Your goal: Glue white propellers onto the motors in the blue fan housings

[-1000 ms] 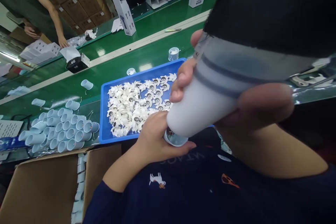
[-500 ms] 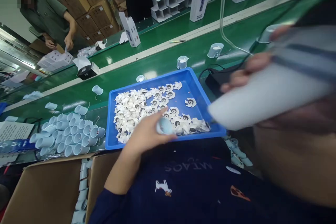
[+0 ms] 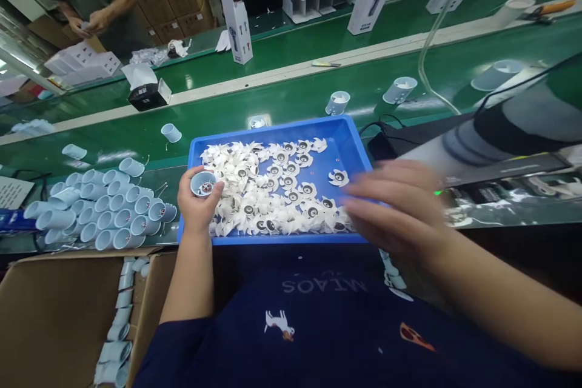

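Observation:
My left hand (image 3: 196, 209) is closed around a light-blue plastic cup-shaped housing (image 3: 200, 177), held over the left side of a blue tray (image 3: 345, 133). The housing's open end faces me, and small reddish and metal parts show inside. White fan impellers (image 3: 245, 194) fill much of the tray, with dark round hubs on many. My right hand (image 3: 400, 206), smeared by motion, is over the tray's right edge with fingers stretched and nothing seen in them. Just beyond it is a thick white cylindrical tool (image 3: 468, 133) with a black band.
Many blue housings (image 3: 116, 206) are piled left of the tray, above an open cardboard box (image 3: 54, 315). More housings (image 3: 337, 103) stand along the green bench (image 3: 282, 94). A clear tube (image 3: 427, 60) hangs at right. Across the bench, a person's hands (image 3: 97, 19) work near white boxes.
My right hand has let go of the white cylindrical tool and moved towards the tray. My left hand has carried the housing left and turned its open end towards me.

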Demonstrator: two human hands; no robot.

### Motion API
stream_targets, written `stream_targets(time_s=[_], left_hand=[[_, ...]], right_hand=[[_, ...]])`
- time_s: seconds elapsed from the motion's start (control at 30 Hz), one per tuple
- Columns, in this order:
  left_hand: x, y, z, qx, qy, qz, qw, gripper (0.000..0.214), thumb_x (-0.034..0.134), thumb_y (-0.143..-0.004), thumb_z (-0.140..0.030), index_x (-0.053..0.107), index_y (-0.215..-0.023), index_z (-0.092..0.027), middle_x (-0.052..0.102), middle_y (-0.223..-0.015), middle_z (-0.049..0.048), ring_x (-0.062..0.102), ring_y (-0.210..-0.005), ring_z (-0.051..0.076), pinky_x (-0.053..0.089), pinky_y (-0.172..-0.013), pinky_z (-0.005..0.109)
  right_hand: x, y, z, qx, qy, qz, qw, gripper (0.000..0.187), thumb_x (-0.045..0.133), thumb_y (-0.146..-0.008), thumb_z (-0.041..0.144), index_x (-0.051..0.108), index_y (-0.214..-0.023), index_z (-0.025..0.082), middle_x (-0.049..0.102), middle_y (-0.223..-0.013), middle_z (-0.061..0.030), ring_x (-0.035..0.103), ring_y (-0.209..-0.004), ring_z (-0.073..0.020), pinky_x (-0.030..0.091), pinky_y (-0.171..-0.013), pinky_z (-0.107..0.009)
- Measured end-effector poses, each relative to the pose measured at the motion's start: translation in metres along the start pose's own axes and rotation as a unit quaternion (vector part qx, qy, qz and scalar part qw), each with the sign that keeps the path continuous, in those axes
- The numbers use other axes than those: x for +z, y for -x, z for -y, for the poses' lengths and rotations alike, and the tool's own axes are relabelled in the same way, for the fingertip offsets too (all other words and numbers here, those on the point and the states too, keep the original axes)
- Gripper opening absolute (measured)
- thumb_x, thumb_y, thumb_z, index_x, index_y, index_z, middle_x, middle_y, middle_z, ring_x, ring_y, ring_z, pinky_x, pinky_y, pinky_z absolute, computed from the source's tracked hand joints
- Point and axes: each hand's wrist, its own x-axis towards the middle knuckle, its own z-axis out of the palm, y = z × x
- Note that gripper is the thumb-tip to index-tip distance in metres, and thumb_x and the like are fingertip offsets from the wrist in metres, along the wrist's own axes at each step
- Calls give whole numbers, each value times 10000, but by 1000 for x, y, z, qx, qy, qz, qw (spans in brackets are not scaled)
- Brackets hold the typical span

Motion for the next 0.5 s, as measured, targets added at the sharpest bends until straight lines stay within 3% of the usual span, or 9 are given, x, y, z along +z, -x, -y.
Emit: stream_targets(time_s=[0.1,0.23,0.4,0.5], left_hand=[[-3,2,1,-4,-17,17,1000,568,795,-714,-514,607,-1137,-185,717,-1007,58,692,-866,196,553,-822,345],[-7,4,-2,-2,-73,37,997,514,798,-705,-484,640,-1102,-198,713,-1037,44,685,-901,204,543,-849,346],[-7,4,-7,-14,-77,50,996,496,784,-708,-481,646,-1097,-205,712,-1046,44,686,-886,209,547,-826,343],[-6,3,-8,-10,-69,61,996,485,784,-710,-471,646,-1092,-205,717,-1044,46,690,-914,219,545,-857,359]], right_hand=[[35,-52,-2,43,121,133,983,231,586,-962,235,664,-1169,168,637,-1182,-128,571,-1168,-297,445,-1024,-539],[71,-96,-15,123,203,210,949,290,629,-955,333,633,-1136,106,623,-1132,-142,603,-1070,-273,514,-932,-492],[77,-87,-21,128,233,223,938,343,579,-985,362,569,-1249,143,545,-1268,-122,582,-1082,-232,520,-934,-433],[73,-76,-24,153,237,224,933,418,568,-993,411,535,-1313,145,576,-1211,-125,591,-1078,-248,514,-931,-455]])
